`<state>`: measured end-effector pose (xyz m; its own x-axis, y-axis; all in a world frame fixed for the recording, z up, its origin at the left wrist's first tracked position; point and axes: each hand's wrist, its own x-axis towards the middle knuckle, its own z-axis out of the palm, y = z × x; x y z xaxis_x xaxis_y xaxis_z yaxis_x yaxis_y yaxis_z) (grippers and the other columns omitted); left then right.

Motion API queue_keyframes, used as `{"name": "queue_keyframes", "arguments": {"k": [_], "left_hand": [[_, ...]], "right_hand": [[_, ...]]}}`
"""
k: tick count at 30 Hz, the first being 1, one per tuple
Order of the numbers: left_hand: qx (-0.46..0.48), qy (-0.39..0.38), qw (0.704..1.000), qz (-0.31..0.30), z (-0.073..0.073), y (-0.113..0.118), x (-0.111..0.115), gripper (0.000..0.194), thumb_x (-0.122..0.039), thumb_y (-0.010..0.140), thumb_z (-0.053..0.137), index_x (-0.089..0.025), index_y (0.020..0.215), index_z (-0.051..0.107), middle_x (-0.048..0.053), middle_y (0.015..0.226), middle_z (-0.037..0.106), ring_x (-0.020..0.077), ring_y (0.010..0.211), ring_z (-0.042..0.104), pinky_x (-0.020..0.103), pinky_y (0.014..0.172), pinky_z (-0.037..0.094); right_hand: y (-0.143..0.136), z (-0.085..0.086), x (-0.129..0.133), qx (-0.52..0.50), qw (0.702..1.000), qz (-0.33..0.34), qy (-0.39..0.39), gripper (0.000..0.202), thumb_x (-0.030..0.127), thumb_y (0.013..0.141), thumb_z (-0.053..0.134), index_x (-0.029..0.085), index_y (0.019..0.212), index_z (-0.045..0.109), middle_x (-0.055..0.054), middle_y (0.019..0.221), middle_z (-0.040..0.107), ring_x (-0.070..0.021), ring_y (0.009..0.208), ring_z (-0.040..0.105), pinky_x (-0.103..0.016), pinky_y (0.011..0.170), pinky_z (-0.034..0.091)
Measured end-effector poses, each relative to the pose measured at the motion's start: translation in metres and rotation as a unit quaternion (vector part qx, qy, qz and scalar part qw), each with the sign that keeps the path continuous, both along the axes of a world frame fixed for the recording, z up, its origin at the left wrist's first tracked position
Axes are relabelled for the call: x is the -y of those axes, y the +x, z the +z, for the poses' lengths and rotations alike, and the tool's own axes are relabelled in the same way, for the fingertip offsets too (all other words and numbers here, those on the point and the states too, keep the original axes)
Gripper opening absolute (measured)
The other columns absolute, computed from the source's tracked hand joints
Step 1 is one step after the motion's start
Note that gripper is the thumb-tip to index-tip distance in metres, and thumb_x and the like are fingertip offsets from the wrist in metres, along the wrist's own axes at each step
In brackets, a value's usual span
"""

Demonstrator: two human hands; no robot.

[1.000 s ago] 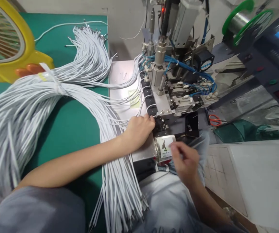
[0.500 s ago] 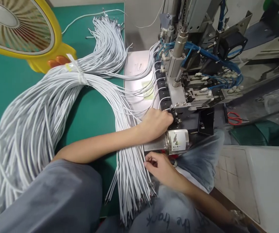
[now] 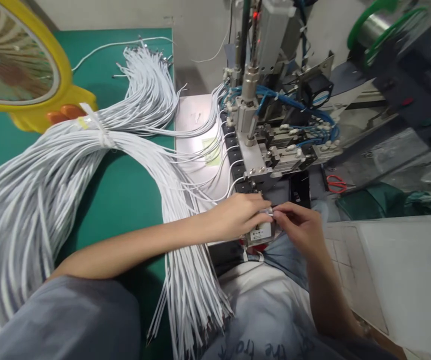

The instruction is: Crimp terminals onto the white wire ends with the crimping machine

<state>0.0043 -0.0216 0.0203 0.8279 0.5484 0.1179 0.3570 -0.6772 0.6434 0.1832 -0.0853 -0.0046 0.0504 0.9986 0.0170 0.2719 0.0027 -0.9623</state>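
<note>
My left hand (image 3: 241, 215) reaches across the white cables (image 3: 185, 270), its fingers pinched at the front end of the machine (image 3: 251, 155). Close against it, my right hand (image 3: 300, 225) has thumb and fingertips pressed together. A small pale piece shows between the two hands' fingertips, too small to name. Just beneath the fingers is a labelled roll or box (image 3: 261, 233), partly covered. Several single white cables run from the big tied bundle (image 3: 104, 137) into the black row of slots along the machine's left side.
A yellow fan (image 3: 65, 75) stands at the upper left on the green mat (image 3: 121, 185). Red-handled scissors (image 3: 337, 184) and a dark phone-like object (image 3: 300, 189) lie right of the machine. A green spool (image 3: 376, 30) is at the upper right.
My right hand has moved up from beside the cables to meet my left hand, which has come slightly down at the machine's front. The view has shifted right.
</note>
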Motion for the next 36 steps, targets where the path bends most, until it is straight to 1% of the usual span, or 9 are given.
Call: {"name": "queue_keyframes", "arguments": {"k": [3,8,13,15,20,24,27,32,36], "left_hand": [[0.029,-0.003,1.0,-0.003,0.0,-0.003,-0.008,0.026,-0.024,0.093,0.041,-0.013,0.094,0.064,0.005,0.078,0.059,0.0123,0.069,0.057,0.021,0.063,0.043],[0.105,-0.027,0.994,0.02,0.002,-0.003,-0.011,0.022,-0.017,0.09,0.043,-0.014,0.092,0.065,0.004,0.075,0.059,0.012,0.071,0.057,0.021,0.064,0.045],[0.119,-0.045,0.991,0.038,0.004,-0.002,-0.009,0.019,-0.016,0.088,0.047,-0.013,0.09,0.066,0.004,0.074,0.062,0.0115,0.069,0.057,0.021,0.063,0.045],[0.132,-0.053,0.988,0.052,0.003,-0.001,-0.009,0.019,-0.018,0.088,0.048,-0.013,0.09,0.067,0.003,0.072,0.062,0.0112,0.066,0.057,0.021,0.062,0.044],[0.137,-0.063,0.988,0.032,0.0,-0.002,-0.013,0.023,-0.016,0.088,0.045,-0.014,0.092,0.067,0.003,0.07,0.062,0.0109,0.064,0.055,0.021,0.06,0.043],[0.097,-0.03,0.995,0.018,-0.007,-0.003,-0.015,0.028,-0.009,0.085,0.039,-0.013,0.086,0.066,0.003,0.07,0.057,0.0115,0.065,0.053,0.021,0.06,0.042],[0.098,-0.006,0.995,0.03,-0.011,-0.003,-0.014,0.027,-0.007,0.085,0.039,-0.014,0.089,0.066,0.003,0.071,0.055,0.0111,0.065,0.052,0.02,0.059,0.041],[0.12,0.012,0.992,0.046,-0.014,-0.002,-0.012,0.021,-0.01,0.087,0.044,-0.014,0.085,0.065,0.002,0.068,0.055,0.0097,0.062,0.05,0.018,0.056,0.04],[0.1,0.066,0.991,0.056,-0.017,-0.003,-0.01,0.024,-0.009,0.085,0.043,-0.013,0.092,0.065,0.001,0.067,0.052,0.0104,0.06,0.049,0.019,0.053,0.038]], "right_hand": [[-0.002,-0.004,-0.012,-0.132,0.99,-0.053,0.002,0.008,0.026,0.071,0.069,0.018,0.072,0.065,0.001,0.062,0.062,-0.0103,0.051,0.052,-0.023,0.05,0.042],[-0.013,-0.01,-0.02,-0.263,0.964,0.007,0.029,0.011,0.029,0.078,0.062,0.02,0.078,0.068,-0.001,0.07,0.062,-0.011,0.055,0.055,-0.026,0.054,0.045],[-0.022,-0.006,-0.022,-0.205,0.972,-0.041,0.104,0.006,0.021,0.076,0.064,0.02,0.072,0.068,-0.001,0.072,0.061,-0.0112,0.062,0.054,-0.025,0.057,0.044],[-0.021,-0.003,-0.023,-0.176,0.978,-0.034,0.108,0.008,0.021,0.077,0.063,0.02,0.073,0.07,-0.002,0.072,0.061,-0.0125,0.067,0.056,-0.025,0.059,0.043],[-0.008,0.007,-0.028,-0.106,0.991,0.036,0.067,0.014,0.024,0.078,0.059,0.017,0.072,0.07,-0.003,0.07,0.061,-0.0124,0.063,0.053,-0.025,0.054,0.04],[0.001,0.011,-0.034,-0.032,0.997,0.07,0.018,0.017,0.024,0.077,0.058,0.014,0.067,0.067,0.0,0.061,0.053,-0.0093,0.054,0.044,-0.023,0.049,0.035],[-0.003,0.007,-0.035,-0.008,0.999,0.038,0.021,0.02,0.026,0.076,0.058,0.014,0.062,0.065,0.003,0.053,0.043,-0.0077,0.049,0.035,-0.023,0.047,0.031],[-0.019,-0.004,-0.03,-0.056,0.997,-0.043,0.04,0.025,0.029,0.077,0.057,0.015,0.057,0.062,0.002,0.055,0.043,-0.0096,0.052,0.038,-0.024,0.049,0.032],[-0.016,0.001,-0.029,0.052,0.993,-0.031,0.1,0.025,0.023,0.079,0.055,0.016,0.056,0.059,0.005,0.051,0.032,-0.0082,0.049,0.031,-0.024,0.048,0.027]]}}
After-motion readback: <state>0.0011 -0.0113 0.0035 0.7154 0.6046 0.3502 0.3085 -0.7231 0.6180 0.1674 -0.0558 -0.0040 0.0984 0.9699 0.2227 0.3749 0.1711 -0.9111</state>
